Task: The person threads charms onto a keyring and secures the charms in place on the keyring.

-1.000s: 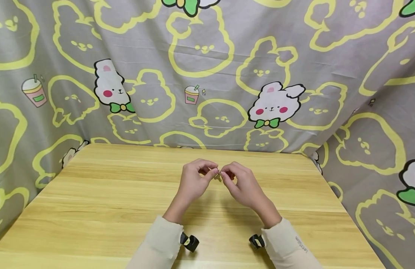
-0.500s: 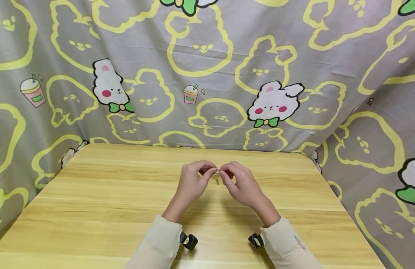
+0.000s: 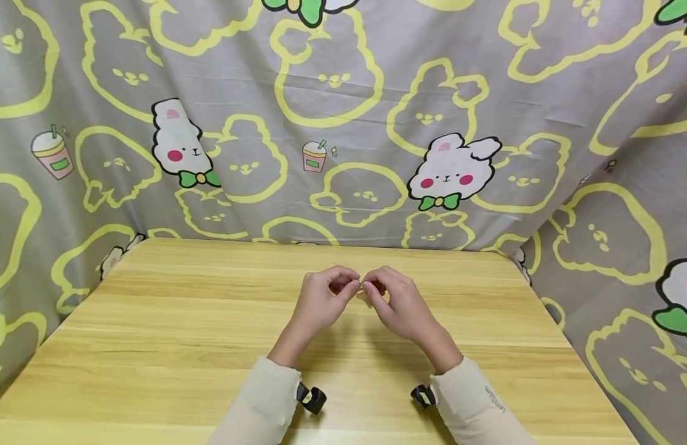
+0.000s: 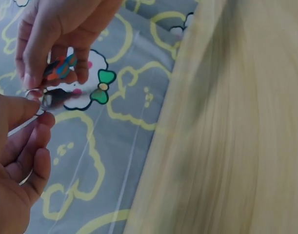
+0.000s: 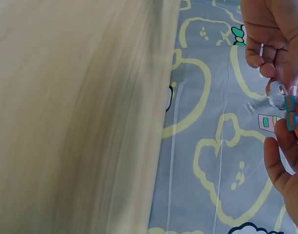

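Above the table, my left hand (image 3: 321, 303) and right hand (image 3: 399, 303) meet fingertip to fingertip. Both pinch a small key ring (image 4: 35, 92) between thumb and forefinger, which largely hides it. A metal key (image 4: 56, 99), blurred, hangs from the ring between the hands. Beside it, against the fingers of the right hand, is a small orange and teal charm (image 4: 62, 68). The right wrist view also shows this charm (image 5: 291, 113) close to the ring.
Under the hands lies a light wooden table (image 3: 182, 346). A grey curtain (image 3: 354, 142) with yellow outlines and rabbit prints hangs behind it and along both sides. Black bands (image 3: 312, 400) are worn at the cuffs of the pale sleeves (image 3: 260, 402).
Both hands stay in nearly the same place, still pinching. The hanging key shifts and swings a little between the fingers.
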The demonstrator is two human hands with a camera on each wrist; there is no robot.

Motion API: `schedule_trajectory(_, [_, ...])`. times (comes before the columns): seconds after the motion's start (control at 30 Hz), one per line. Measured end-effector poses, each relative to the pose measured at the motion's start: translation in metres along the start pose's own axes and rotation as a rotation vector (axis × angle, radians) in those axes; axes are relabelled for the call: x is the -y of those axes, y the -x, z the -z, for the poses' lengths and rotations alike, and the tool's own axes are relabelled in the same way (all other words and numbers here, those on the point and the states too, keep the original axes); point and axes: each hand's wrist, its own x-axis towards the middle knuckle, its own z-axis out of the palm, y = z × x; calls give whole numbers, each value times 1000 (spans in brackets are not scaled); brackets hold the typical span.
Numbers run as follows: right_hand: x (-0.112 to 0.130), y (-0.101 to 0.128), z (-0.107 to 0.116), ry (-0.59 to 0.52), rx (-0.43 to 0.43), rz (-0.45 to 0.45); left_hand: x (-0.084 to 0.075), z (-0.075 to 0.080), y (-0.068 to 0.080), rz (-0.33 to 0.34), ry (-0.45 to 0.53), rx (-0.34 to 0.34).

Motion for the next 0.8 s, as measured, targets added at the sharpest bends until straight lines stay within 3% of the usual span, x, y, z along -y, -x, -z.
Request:
schedule_trajectory(0.23, [-2, 1, 1, 31, 4, 0, -1, 5, -1, -78, -66, -38])
schedule_trajectory(0.4, [-1, 0, 0, 42, 10, 0, 0, 4, -2, -70, -27, -75])
schedule_trajectory(0.63, [-2, 0, 2, 39, 4, -1, 3, 2, -2, -101, -33, -16])
schedule_trajectory(0.8, [-2, 0, 2, 54, 6, 19, 2, 2, -1, -121, -104, -39])
